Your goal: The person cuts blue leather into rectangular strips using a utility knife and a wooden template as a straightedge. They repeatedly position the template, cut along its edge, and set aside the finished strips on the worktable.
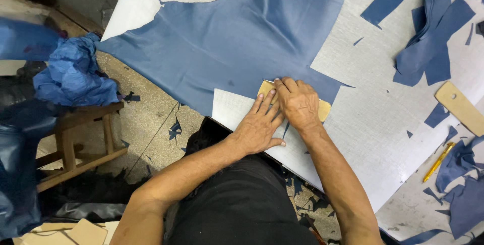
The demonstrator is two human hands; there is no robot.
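Both hands, the left hand (259, 126) and the right hand (298, 104), press a tan template (322, 110) flat. It lies on blue leather (252, 33) near the cutting table's (373, 119) front edge.

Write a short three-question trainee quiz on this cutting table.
1. True or false: both hands press a tan flat template onto the large blue leather sheet.
2. Which lies near the table's right edge? A) a yellow pen B) a red hammer C) a steel ruler
3. Fill in: a crumpled blue heap rests on a wooden ____.

Key:
1. True; left hand and right hand lie side by side on it.
2. A, the yellow pen.
3. Stool, under the heap.
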